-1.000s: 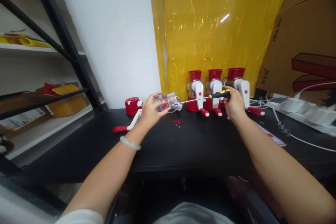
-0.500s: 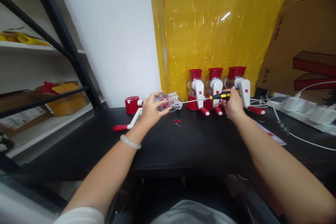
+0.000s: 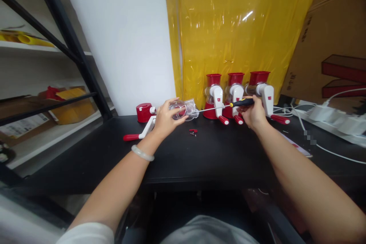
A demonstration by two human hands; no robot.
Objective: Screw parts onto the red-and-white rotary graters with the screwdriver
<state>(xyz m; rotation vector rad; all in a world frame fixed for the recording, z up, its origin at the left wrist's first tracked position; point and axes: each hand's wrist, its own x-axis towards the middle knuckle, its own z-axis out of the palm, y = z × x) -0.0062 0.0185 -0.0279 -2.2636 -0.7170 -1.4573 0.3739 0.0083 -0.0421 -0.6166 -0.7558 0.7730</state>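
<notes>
My left hand (image 3: 167, 116) is closed around the clear plastic body (image 3: 192, 109) of a rotary grater lying on its side. To its left are this grater's red part (image 3: 143, 112) and its white crank (image 3: 146, 127) with a red handle. My right hand (image 3: 254, 112) grips the black and yellow handle of a screwdriver (image 3: 242, 102). The long shaft runs left, and its tip meets the clear body near my left fingers; the exact contact point is too small to make out. Below, on the black table (image 3: 217, 156), lie a small red piece (image 3: 193, 130) and tiny screws.
Three red and white rotary graters (image 3: 214, 95) stand upright behind the screwdriver. At the right are a white power strip (image 3: 340, 120) with cables and a flat phone-like object (image 3: 297, 147). A cardboard box (image 3: 328, 45) leans behind; a shelf rack (image 3: 71, 42) stands left.
The screwdriver handle has turned in my right hand, its yellow marks now mostly out of sight. My right fingers have shifted slightly. My left hand keeps its hold on the clear body.
</notes>
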